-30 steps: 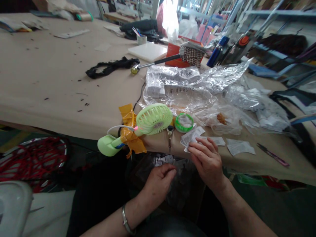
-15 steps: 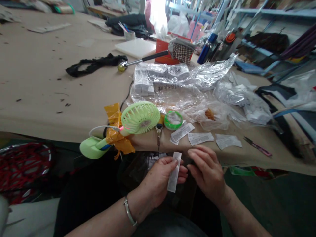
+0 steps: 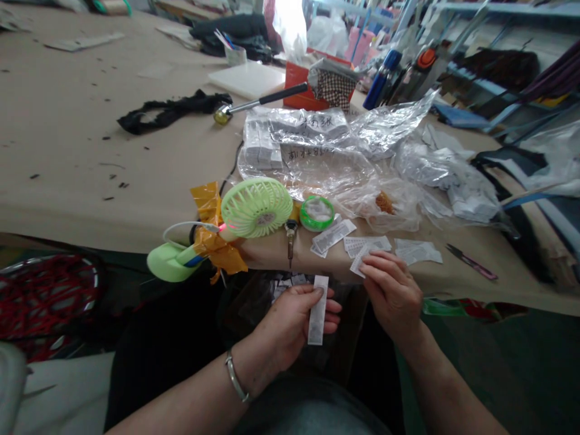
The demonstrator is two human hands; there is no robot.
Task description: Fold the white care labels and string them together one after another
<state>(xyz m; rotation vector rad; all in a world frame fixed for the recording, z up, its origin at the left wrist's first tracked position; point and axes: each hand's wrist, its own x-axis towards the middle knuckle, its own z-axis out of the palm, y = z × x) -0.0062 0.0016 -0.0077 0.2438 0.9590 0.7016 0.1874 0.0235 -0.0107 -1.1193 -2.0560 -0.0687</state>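
Observation:
My left hand [image 3: 294, 314] pinches a narrow white label strip [image 3: 318, 314] between thumb and fingers, held upright below the table edge. My right hand [image 3: 393, 290] is closed at the table's front edge, its fingertips on a printed white label [image 3: 360, 261] beside a small label pile [image 3: 366, 243]. Further printed labels [image 3: 334, 235] lie to the left of that pile, and another group [image 3: 417, 251] to its right. A soldering-iron-like tool [image 3: 290, 241] points tip down over the edge, left of the labels. Close by it stands a green round tub [image 3: 317, 213] with white material inside.
A green handheld fan [image 3: 257, 207] is fixed to the edge with orange tape [image 3: 216, 251]. Clear plastic bags [image 3: 326, 169] of labels lie behind. Pink-handled tweezers or snips [image 3: 472, 261] rest at right. A red woven basket [image 3: 48, 302] stands at lower left.
My right hand has moved slightly right and up to the table edge, and a label now shows at its fingertips. My left hand keeps its strip, which is nearly still. The view has shifted slightly.

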